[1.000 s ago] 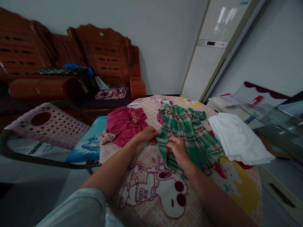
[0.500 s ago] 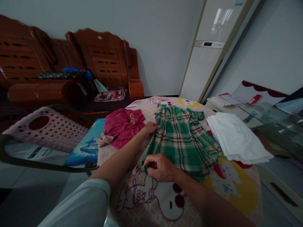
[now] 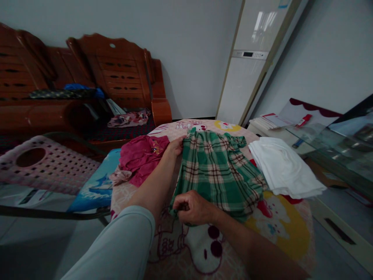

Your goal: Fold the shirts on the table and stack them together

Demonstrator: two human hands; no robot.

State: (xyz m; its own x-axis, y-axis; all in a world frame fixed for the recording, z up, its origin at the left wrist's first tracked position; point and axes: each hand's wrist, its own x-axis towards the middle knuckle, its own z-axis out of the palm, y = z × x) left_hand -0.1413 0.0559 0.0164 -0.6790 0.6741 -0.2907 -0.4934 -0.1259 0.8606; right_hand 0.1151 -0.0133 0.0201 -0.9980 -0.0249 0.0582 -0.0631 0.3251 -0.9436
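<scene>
A green plaid dress (image 3: 215, 167) with cream and dark stripes lies spread on a round table covered by a printed cloth (image 3: 201, 249). My left hand (image 3: 175, 147) reaches to its upper left edge, fingertips closed on the fabric there; part of the grip is hidden. Lower down, my right hand (image 3: 192, 208) is curled in a pinch on the dress's bottom left corner. Just left of my left forearm sits a crumpled magenta garment (image 3: 142, 159) with a small printed motif. To the right of the dress rests a folded stack of white cloth (image 3: 285, 167).
A pink woven chair (image 3: 58, 163) with a blue cushion (image 3: 96, 186) stands at the left. Behind it are carved wooden seats (image 3: 116, 74) with cloth on them. A glass-topped surface (image 3: 329, 142) borders the right side. A tall white air conditioner (image 3: 241, 85) stands behind.
My left hand has slid farther up along the dress's left edge, drawing that side straighter and flatter. My right hand stays at the bottom left corner. The view has shifted slightly right.
</scene>
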